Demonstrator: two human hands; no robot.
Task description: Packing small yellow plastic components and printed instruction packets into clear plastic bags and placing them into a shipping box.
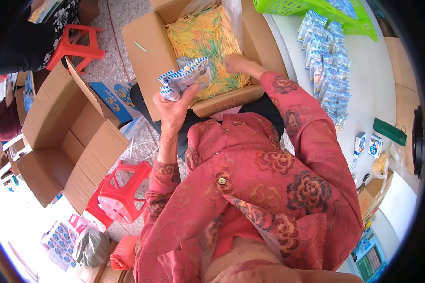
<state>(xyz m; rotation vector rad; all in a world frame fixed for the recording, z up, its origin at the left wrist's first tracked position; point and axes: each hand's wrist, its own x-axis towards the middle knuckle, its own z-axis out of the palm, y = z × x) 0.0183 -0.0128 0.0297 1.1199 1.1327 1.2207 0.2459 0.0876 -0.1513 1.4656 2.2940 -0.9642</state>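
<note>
The left hand (174, 106) grips a fanned stack of blue-edged packets (186, 78) while the right hand (233, 62), loosely closed, picks yellow-green sticks (208, 40) from the cardboard box (146, 61) at upper centre, seemingly to fill a packet next.

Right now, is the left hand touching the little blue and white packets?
Touching. The head view shows the left hand with fingers wrapped around the bunch of packets, holding it up over the cardboard box of sticks.
</note>
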